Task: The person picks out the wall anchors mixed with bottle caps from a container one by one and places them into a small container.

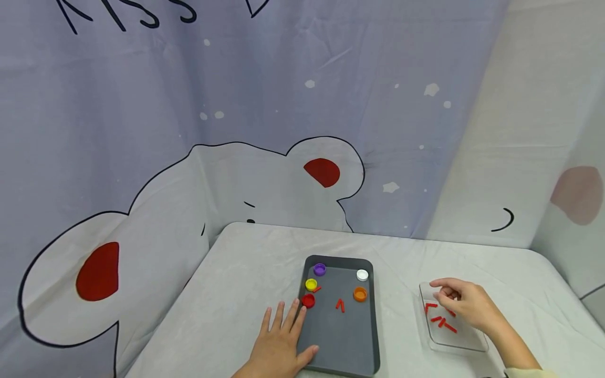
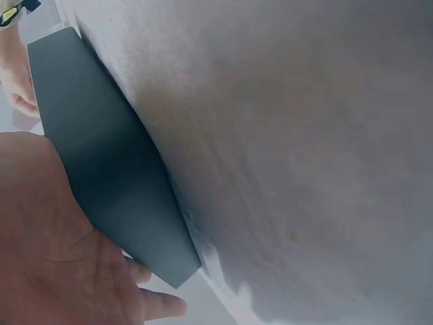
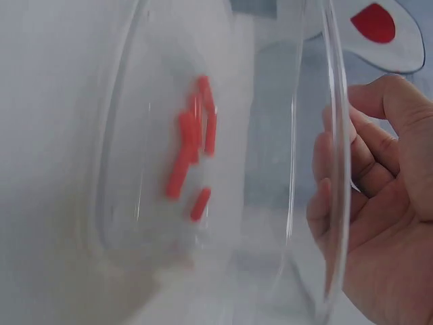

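My left hand (image 1: 276, 349) lies with spread, straight fingers against the left side of a dark grey tray (image 1: 337, 341); in the left wrist view the palm is beside the tray's outer wall (image 2: 115, 156). Above a clear plastic box (image 1: 458, 347), my right hand (image 1: 470, 305) hovers with loosely bent fingers. Nothing shows between its thumb and index finger. Several short red sticks (image 1: 450, 328) lie inside the box, seen larger as red sticks (image 3: 179, 169) through its wall. Two red sticks (image 1: 342, 306) sit mid-tray, and another red stick (image 1: 317, 289) is near a yellow round cap (image 1: 311, 284).
Also on the tray are purple (image 1: 320, 269), red (image 1: 308, 300), white (image 1: 362, 274) and orange (image 1: 360, 294) round caps. A white cloth (image 1: 246, 273) covers the table. Behind it hangs a printed curtain (image 1: 264, 94).
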The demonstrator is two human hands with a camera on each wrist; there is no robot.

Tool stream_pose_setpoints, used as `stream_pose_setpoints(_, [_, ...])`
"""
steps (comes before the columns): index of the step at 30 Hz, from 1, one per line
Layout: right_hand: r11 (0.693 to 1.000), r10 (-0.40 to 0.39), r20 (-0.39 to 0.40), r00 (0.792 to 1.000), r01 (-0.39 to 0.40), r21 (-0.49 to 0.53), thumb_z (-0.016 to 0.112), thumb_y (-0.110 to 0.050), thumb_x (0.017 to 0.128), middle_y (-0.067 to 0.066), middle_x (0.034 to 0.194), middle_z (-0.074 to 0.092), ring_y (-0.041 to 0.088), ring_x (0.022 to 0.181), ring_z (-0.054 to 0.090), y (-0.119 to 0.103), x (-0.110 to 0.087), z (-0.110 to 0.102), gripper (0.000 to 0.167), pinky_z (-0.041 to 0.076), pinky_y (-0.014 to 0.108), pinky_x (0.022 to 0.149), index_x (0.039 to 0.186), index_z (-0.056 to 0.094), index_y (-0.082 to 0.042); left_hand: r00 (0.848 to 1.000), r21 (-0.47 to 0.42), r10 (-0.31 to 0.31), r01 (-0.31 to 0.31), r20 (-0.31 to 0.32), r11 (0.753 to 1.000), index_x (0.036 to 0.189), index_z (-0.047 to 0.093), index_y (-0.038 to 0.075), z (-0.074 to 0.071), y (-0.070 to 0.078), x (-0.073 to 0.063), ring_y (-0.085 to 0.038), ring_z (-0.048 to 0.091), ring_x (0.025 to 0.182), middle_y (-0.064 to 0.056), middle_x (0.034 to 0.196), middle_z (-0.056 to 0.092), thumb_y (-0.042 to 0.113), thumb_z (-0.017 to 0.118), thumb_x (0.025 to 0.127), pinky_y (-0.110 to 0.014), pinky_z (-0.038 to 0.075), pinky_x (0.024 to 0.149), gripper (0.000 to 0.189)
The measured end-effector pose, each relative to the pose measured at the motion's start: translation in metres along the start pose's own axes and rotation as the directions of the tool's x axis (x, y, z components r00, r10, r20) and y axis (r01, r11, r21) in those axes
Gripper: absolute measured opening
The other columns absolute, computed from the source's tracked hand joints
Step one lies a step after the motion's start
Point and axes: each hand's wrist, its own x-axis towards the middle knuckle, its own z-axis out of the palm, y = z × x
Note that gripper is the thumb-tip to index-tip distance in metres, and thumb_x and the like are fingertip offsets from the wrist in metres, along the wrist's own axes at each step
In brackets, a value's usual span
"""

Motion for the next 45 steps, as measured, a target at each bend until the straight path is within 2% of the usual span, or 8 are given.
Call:
stream_pose_setpoints(6, [0.999,-0.018,0.025,1.0,0.017,0.048,0.074,-0.013,0.091,-0.011,0.077,0.063,0.0,0.065,0.055,-0.017,0.006,0.015,0.022,0.046,0.023,0.058,0.113,0.074,-0.007,1.0,0.015,0.001,-0.001,0.001,1.0,0.16,0.034,0.014,0.002,-0.001,0.001,-0.043,0.02,0.152,-0.008,0.168,0.023,0.073,0.039,0.096,-0.066,0.011,0.118,0.087])
stream_pose_setpoints(15, [0.99,-0.071,0.04,0.997,0.066,0.124,0.076,-0.016,0.091,-0.011,0.075,0.061,0.003,0.063,0.054,-0.041,0.018,0.036,0.019,0.045,0.024,0.05,0.11,0.075,-0.011,1.0,-0.004,0.004,-0.004,0.003,1.0,0.16,0.034,0.013,0.0,0.0,0.0,-0.044,0.02,0.152,-0.009,0.168,0.024,0.073,0.041,0.096,-0.066,0.012,0.118,0.087])
stream_pose_setpoints(24, [0.969,-0.198,0.004,0.98,0.195,0.153,0.079,-0.013,0.087,-0.015,0.074,0.06,0.001,0.065,0.052,-0.054,0.028,0.059,0.019,0.046,0.023,0.058,0.105,0.075,-0.009,1.0,-0.014,0.014,-0.014,-0.008,1.0,0.16,0.034,0.013,-0.001,0.0,-0.001,-0.044,0.02,0.152,-0.009,0.168,0.023,0.071,0.042,0.096,-0.067,0.012,0.118,0.086])
stream_pose_setpoints(30, [0.947,-0.263,-0.011,0.965,0.26,0.191,0.081,-0.013,0.085,-0.014,0.075,0.06,0.0,0.065,0.052,-0.061,0.031,0.073,0.019,0.046,0.022,0.058,0.103,0.076,-0.007,1.0,-0.004,0.009,-0.009,0.001,1.0,0.16,0.033,0.014,-0.001,-0.001,0.0,-0.044,0.019,0.152,-0.008,0.168,0.022,0.073,0.04,0.096,-0.066,0.011,0.118,0.087])
stream_pose_setpoints(39, [0.943,-0.263,0.022,0.964,0.253,0.217,0.082,-0.017,0.086,-0.014,0.078,0.061,0.001,0.067,0.053,-0.069,0.034,0.087,0.019,0.046,0.022,0.06,0.102,0.076,-0.011,1.0,-0.002,0.016,-0.017,-0.014,1.0,0.16,0.033,0.014,0.0,-0.002,0.0,-0.044,0.019,0.152,-0.009,0.168,0.023,0.072,0.041,0.096,-0.067,0.012,0.118,0.087])
stream_pose_setpoints(45, [0.931,-0.295,0.03,0.955,0.281,0.233,0.082,-0.018,0.086,-0.013,0.08,0.062,0.001,0.071,0.055,-0.074,0.035,0.096,0.021,0.047,0.022,0.064,0.104,0.076,-0.009,1.0,0.001,0.009,-0.009,-0.014,1.0,0.16,0.033,0.014,0.002,-0.002,0.0,-0.042,0.018,0.153,-0.007,0.168,0.022,0.072,0.04,0.096,-0.066,0.012,0.118,0.086])
